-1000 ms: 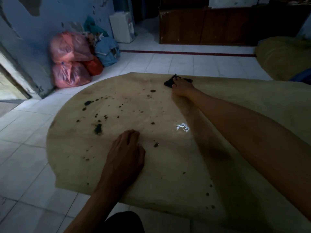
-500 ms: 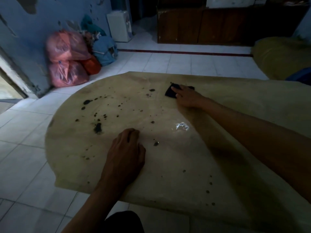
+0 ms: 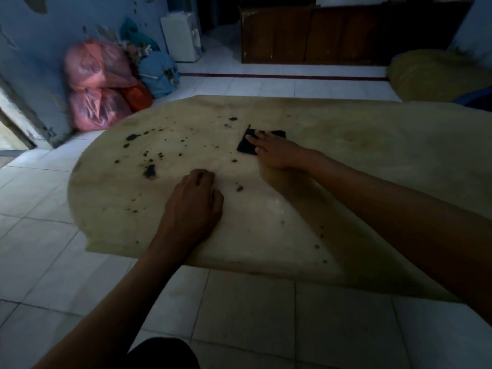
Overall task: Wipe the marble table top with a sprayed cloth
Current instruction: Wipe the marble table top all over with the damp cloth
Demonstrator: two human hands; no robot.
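Note:
A yellowish marble table top [image 3: 359, 161] with a rounded left end fills the middle of the view. Dark spots and smears [image 3: 150, 170] dot its left half. A small dark cloth [image 3: 246, 145] lies flat on the marble near the middle. My right hand [image 3: 277, 151] presses down on the cloth with fingers spread over it. My left hand [image 3: 193, 206] rests on the table nearer the front edge, fingers curled under, holding nothing.
Pink plastic bags [image 3: 95, 86] and a blue bundle [image 3: 158, 73] are piled against the blue wall at the back left. A white box [image 3: 182, 35] and a wooden cabinet [image 3: 346, 30] stand behind. A yellow cushion [image 3: 431, 75] lies at the right. White tiled floor [image 3: 40, 249] surrounds the table.
My right hand has dragged the cloth from the table's far edge toward me, across the marble. My left hand has stayed in place.

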